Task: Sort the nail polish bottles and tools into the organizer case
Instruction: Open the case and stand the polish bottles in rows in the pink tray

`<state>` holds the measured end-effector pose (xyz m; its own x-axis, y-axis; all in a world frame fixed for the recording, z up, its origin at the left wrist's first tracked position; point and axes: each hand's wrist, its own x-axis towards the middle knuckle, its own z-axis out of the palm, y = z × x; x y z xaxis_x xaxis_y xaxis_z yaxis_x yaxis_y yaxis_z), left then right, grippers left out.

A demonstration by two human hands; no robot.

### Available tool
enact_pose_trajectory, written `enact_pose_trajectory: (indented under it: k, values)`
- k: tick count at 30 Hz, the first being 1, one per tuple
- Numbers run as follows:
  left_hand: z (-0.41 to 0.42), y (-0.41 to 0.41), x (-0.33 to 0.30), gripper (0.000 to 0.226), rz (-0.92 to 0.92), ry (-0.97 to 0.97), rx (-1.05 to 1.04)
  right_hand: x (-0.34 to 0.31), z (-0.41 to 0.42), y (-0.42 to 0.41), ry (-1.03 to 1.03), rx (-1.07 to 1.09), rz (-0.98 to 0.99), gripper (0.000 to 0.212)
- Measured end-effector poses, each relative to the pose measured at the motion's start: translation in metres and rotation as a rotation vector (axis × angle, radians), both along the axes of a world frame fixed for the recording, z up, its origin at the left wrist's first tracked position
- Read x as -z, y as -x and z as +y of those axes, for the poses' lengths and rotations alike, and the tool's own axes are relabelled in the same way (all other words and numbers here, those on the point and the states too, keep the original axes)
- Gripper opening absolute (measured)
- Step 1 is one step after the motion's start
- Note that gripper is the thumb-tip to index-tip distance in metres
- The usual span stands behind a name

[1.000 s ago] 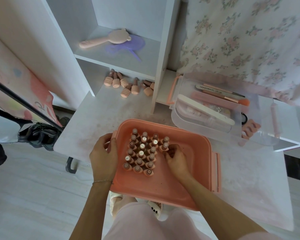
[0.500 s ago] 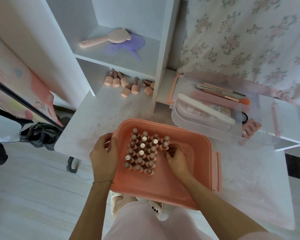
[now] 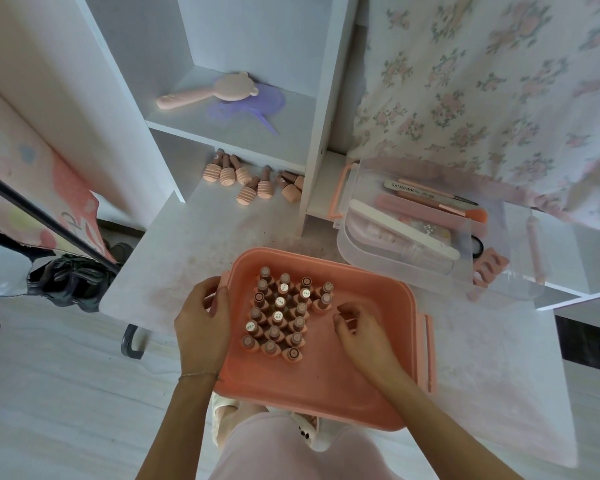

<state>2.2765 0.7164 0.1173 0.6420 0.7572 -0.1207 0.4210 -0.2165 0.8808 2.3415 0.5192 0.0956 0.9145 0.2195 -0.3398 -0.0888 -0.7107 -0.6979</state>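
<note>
Right hand [image 3: 359, 329] had let go of the upright pink nail polish bottles [image 3: 284, 315] standing in the salmon plastic organizer case [image 3: 371, 382], fingers loosely curled and empty; left hand [image 3: 203, 323] gripped the case rim; more loose bottles [image 3: 248, 180] still waited under the shelf.
</note>
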Motion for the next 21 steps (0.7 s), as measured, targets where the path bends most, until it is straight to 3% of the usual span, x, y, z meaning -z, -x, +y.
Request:
enact_pose_trajectory:
  k: [9,14,19,21]
  values:
    - [0.029,-0.005,-0.003,0.008,0.065,0.029,0.153,-0.069,0.046,-0.021,-0.174,-0.204,-0.124,0.012]
    - [0.064,-0.021,0.003,0.011,0.047,-0.029,0.233,-0.079,0.101,-0.052,-0.203,-0.260,-0.181,0.017]
    - [0.097,-0.050,0.027,0.028,0.074,-0.131,0.226,-0.058,0.164,-0.092,-0.171,-0.179,-0.159,0.022]
    - [0.109,-0.062,0.041,0.038,0.170,-0.230,0.255,-0.044,0.189,-0.108,-0.098,-0.128,-0.127,0.020]
